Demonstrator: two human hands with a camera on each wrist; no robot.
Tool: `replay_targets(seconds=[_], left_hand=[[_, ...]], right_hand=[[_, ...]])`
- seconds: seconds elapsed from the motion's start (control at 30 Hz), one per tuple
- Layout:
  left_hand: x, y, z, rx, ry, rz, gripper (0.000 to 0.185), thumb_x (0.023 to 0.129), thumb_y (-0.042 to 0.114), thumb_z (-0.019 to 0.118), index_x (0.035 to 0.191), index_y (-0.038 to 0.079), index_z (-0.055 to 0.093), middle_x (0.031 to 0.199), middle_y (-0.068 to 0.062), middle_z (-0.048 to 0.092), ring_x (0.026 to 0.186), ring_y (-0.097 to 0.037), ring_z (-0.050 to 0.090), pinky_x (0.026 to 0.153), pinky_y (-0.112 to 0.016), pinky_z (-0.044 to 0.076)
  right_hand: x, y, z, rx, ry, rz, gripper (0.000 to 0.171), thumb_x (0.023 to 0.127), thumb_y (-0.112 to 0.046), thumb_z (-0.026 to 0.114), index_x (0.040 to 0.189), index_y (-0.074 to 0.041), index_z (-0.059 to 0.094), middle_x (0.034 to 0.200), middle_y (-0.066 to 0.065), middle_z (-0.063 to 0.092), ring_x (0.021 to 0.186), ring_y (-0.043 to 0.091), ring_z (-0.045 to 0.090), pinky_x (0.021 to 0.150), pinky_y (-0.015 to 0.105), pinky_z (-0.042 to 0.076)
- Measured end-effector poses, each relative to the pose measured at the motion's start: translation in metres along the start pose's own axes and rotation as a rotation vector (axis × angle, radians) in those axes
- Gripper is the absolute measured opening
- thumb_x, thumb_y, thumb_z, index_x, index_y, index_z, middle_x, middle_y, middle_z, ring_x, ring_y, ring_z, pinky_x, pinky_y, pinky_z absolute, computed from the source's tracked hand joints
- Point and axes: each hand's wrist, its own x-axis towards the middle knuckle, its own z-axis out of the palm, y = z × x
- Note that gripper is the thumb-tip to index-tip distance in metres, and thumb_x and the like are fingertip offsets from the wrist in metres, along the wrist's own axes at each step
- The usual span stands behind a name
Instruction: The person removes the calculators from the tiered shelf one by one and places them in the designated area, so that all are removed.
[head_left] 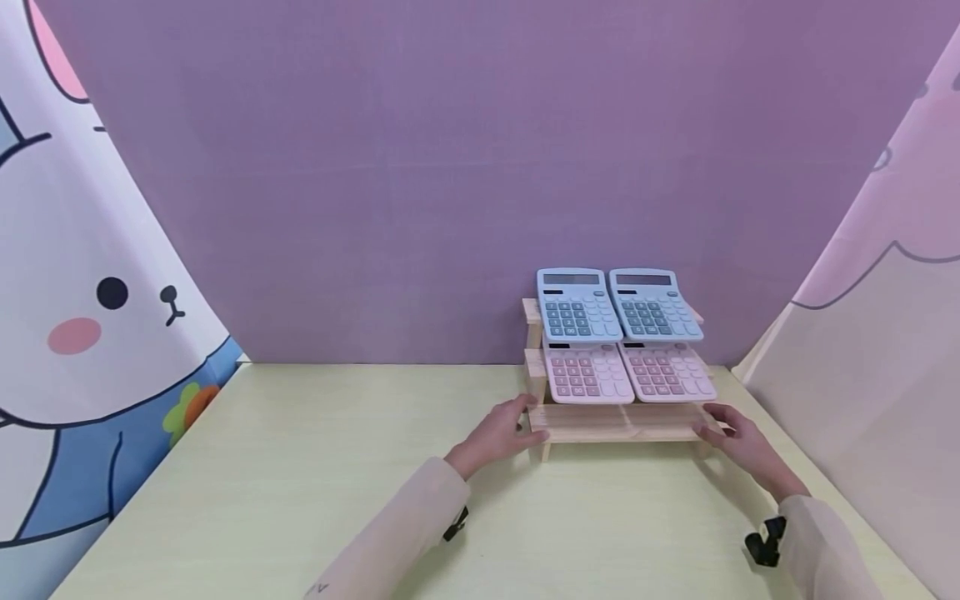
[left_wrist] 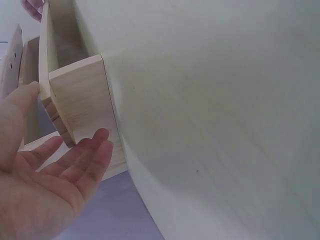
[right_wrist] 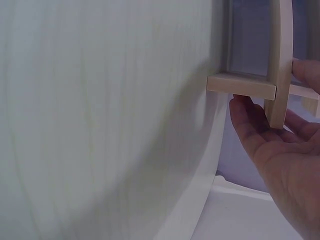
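Observation:
A stepped wooden rack (head_left: pixel 622 421) stands on the pale table (head_left: pixel 300 467) against the back wall. Two blue calculators (head_left: pixel 577 307) lie on its top tier, two pink calculators (head_left: pixel 587 372) on the middle tier, and the bottom tier is bare. My left hand (head_left: pixel 501 432) is at the rack's left end. In the left wrist view that hand (left_wrist: pixel 60 155) is spread, thumb touching the wood (left_wrist: pixel 80 95), fingers straight beside the side panel. My right hand (head_left: pixel 735 435) is at the right end. In the right wrist view it (right_wrist: pixel 280 145) holds the side board (right_wrist: pixel 277 75) between thumb and fingers.
A purple backdrop (head_left: pixel 480 167) closes the rear of the table. A rabbit-print curtain (head_left: pixel 90 317) hangs on the left and a pale pink one (head_left: pixel 885 350) on the right, close to the rack. The tabletop stretches to the left and front.

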Motion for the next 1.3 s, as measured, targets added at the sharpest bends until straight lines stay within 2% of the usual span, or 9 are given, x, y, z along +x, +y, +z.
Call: replay_targets(seconds=[0.37,0.47,0.6,0.73,0.87,0.97,1.13,1.2,1.3], left_hand=[[0.0026,-0.0007,0.0012,-0.151,-0.004,0.006,0.06,0.083,0.029,0.068,0.131,0.005,0.041,0.123,-0.015,0.053,0.099,-0.024,0.061,0.076,-0.022,0.052],[0.0037,-0.0015,0.0021,-0.191,-0.004,0.003,0.06,0.082,0.026,0.069,0.13,0.003,0.041,0.119,-0.015,0.054,0.098,-0.025,0.061,0.074,-0.021,0.052],[0.0051,-0.0014,0.0028,-0.21,0.0,-0.006,0.06,0.081,0.024,0.07,0.13,0.002,0.042,0.114,-0.016,0.055,0.095,-0.024,0.061,0.071,-0.02,0.052],[0.0055,-0.0004,0.0033,-0.216,0.007,-0.014,0.059,0.081,0.023,0.07,0.129,0.002,0.043,0.114,-0.016,0.056,0.094,-0.023,0.061,0.07,-0.019,0.052],[0.005,0.0002,0.004,-0.215,0.015,-0.011,0.059,0.081,0.022,0.07,0.129,0.002,0.043,0.115,-0.016,0.056,0.095,-0.022,0.061,0.072,-0.02,0.052],[0.005,0.0013,0.0045,-0.222,0.016,-0.013,0.058,0.081,0.022,0.07,0.128,0.002,0.043,0.116,-0.016,0.055,0.095,-0.023,0.06,0.073,-0.022,0.052],[0.0058,0.0021,0.0053,-0.222,0.01,-0.018,0.058,0.081,0.022,0.07,0.129,0.002,0.043,0.116,-0.015,0.055,0.095,-0.022,0.061,0.073,-0.022,0.052],[0.0064,0.0013,0.0052,-0.219,0.011,-0.028,0.058,0.081,0.023,0.07,0.129,0.003,0.043,0.116,-0.014,0.056,0.094,-0.021,0.061,0.072,-0.021,0.052],[0.0071,-0.0001,0.0052,-0.216,0.015,-0.046,0.058,0.08,0.024,0.071,0.129,0.005,0.044,0.114,-0.011,0.056,0.093,-0.019,0.061,0.071,-0.02,0.052]], right_hand=[[-0.0008,-0.002,0.0001,0.009,-0.007,0.001,0.056,0.094,-0.024,0.05,0.132,0.012,0.03,0.132,0.036,0.035,0.114,0.05,0.043,0.076,0.013,0.04],[-0.0008,-0.0022,0.0005,0.023,-0.009,0.004,0.057,0.094,-0.024,0.05,0.133,0.013,0.028,0.133,0.037,0.033,0.117,0.051,0.039,0.088,0.033,0.045],[0.0,-0.0013,0.0014,0.037,-0.014,0.015,0.06,0.094,-0.025,0.05,0.133,0.013,0.026,0.135,0.038,0.029,0.119,0.052,0.034,0.094,0.056,0.036],[0.0005,-0.0009,0.0014,0.02,-0.012,0.024,0.06,0.094,-0.026,0.05,0.134,0.013,0.027,0.134,0.037,0.03,0.119,0.051,0.036,0.091,0.047,0.04],[0.0005,-0.0013,0.0006,0.013,-0.012,0.028,0.06,0.094,-0.026,0.051,0.133,0.013,0.028,0.134,0.037,0.031,0.118,0.05,0.038,0.083,0.025,0.042],[0.0006,-0.0007,0.0002,0.015,-0.014,0.032,0.061,0.094,-0.027,0.051,0.134,0.013,0.028,0.134,0.037,0.031,0.117,0.051,0.039,0.078,0.016,0.039],[-0.0001,-0.0009,-0.0012,0.022,-0.011,0.023,0.06,0.093,-0.025,0.052,0.133,0.013,0.028,0.133,0.037,0.032,0.115,0.05,0.041,0.076,0.013,0.039],[-0.0002,-0.0017,-0.0019,0.03,-0.009,0.015,0.059,0.093,-0.024,0.053,0.133,0.013,0.03,0.132,0.036,0.034,0.11,0.041,0.049,0.075,0.013,0.041],[0.0005,-0.0015,-0.0025,0.059,-0.012,0.007,0.058,0.092,-0.022,0.054,0.132,0.012,0.031,0.131,0.035,0.036,0.098,0.012,0.055,0.072,0.013,0.044]])
